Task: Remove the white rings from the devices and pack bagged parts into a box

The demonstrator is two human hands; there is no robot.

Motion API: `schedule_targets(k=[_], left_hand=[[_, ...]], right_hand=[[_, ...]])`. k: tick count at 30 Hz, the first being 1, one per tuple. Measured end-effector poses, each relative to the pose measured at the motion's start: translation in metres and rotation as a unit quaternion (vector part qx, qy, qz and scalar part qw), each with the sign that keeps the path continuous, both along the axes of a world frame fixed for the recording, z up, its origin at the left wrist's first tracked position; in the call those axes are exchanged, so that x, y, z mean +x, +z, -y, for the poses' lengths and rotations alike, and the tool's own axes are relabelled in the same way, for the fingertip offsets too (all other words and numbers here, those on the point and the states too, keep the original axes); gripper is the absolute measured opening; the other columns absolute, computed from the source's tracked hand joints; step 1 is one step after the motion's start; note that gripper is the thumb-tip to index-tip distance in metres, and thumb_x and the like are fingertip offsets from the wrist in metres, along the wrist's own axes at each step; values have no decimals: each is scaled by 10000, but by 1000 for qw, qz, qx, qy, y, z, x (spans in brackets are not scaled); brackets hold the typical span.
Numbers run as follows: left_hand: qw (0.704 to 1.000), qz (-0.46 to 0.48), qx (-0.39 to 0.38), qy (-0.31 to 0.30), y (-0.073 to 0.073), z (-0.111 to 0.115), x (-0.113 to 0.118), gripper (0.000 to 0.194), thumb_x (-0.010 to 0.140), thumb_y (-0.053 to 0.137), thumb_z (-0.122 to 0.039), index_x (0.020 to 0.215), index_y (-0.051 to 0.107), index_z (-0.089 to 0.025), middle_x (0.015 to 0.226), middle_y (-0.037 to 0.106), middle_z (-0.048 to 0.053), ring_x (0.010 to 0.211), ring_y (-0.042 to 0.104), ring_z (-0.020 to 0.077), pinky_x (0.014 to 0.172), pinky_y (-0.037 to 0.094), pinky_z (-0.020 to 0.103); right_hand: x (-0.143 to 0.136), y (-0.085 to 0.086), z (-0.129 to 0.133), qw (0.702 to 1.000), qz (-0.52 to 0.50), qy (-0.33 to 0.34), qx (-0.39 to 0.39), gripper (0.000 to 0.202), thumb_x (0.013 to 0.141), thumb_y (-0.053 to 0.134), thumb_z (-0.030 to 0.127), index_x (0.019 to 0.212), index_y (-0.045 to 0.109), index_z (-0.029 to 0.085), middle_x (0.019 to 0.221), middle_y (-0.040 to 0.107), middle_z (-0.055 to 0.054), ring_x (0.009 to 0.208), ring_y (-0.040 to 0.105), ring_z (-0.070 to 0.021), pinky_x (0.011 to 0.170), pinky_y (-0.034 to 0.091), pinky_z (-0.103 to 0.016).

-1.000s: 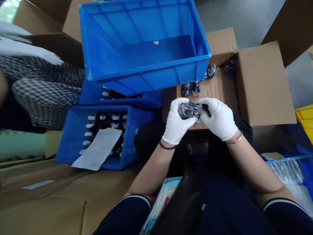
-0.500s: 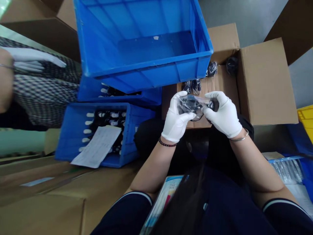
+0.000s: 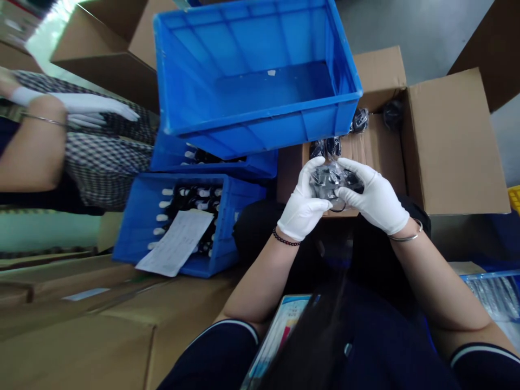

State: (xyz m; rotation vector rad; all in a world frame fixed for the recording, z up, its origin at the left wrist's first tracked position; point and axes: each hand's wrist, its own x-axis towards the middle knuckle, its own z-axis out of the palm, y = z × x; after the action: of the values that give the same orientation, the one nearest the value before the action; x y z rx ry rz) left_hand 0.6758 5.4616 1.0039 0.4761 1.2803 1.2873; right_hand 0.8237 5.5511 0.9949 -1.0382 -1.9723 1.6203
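Between my two white-gloved hands is a black item in a clear plastic bag (image 3: 328, 181); its exact kind is hard to make out under the shiny film. My left hand (image 3: 304, 203) closes on its left side, thumb along the lower edge. My right hand (image 3: 374, 197) grips the right end with thumb and fingers. Just beyond the hands, an open cardboard box (image 3: 384, 146) holds several more bagged black items (image 3: 359, 120). The held bag is above the box's near edge.
A large blue crate (image 3: 260, 122) stands tilted beyond my hands. To the left, another blue crate (image 3: 225, 227) holds several black items with white ends, a paper sheet (image 3: 174, 241) lying on them. A co-worker's gloved hand (image 3: 101, 105) is at far left. Cardboard boxes (image 3: 81, 346) lie lower left.
My hands have drawn closer together around the bagged item, and its film looks more gathered. The whole view has shifted, so the surroundings appear further right.
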Motion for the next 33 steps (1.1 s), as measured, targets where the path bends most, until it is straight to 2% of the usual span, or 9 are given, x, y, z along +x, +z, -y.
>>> schedule_targets(k=[6,10,14,16,22,33], left_hand=[[1000,22,-2,10,-1,-1,2,814,549,668,-20,1267,452,-339,1245,573,13,1194,561,268,951,538,430],[998,59,-2,12,0,-2,2,798,534,656,4,1245,477,-311,1242,585,11,1219,547,266,1025,488,432],[996,80,-30,9,-2,-3,1,706,632,671,-75,1276,484,-296,1261,586,28,1248,524,269,1060,443,456],[996,78,-38,18,-2,-3,1,677,657,674,-83,1275,494,-295,1221,601,21,1210,551,246,1043,456,435],[994,95,-39,26,-1,-1,1,733,584,693,-10,1232,529,-311,1177,609,0,1048,618,190,893,536,321],[996,84,-35,11,0,0,1,773,564,745,-24,1233,505,-326,1189,591,5,1070,607,230,903,536,389]], right_hand=[[0,4,0,999,34,-3,1,499,781,628,193,1277,614,236,1155,704,-29,995,681,-211,943,543,-386],[0,5,0,999,52,7,2,497,772,621,179,1266,623,236,1128,715,-21,973,690,-209,940,545,-377],[0,5,0,997,71,12,15,494,768,613,166,1256,628,242,1115,721,-15,991,687,-217,945,540,-376],[0,5,0,997,69,14,21,496,768,608,160,1255,627,250,1124,718,-10,1001,684,-217,947,537,-375],[1,5,0,998,58,24,13,515,763,612,154,1270,617,247,1135,715,-7,1016,679,-215,956,532,-371],[2,6,-1,998,62,16,-28,537,741,616,139,1262,626,273,1146,710,5,1027,674,-219,969,532,-384]])
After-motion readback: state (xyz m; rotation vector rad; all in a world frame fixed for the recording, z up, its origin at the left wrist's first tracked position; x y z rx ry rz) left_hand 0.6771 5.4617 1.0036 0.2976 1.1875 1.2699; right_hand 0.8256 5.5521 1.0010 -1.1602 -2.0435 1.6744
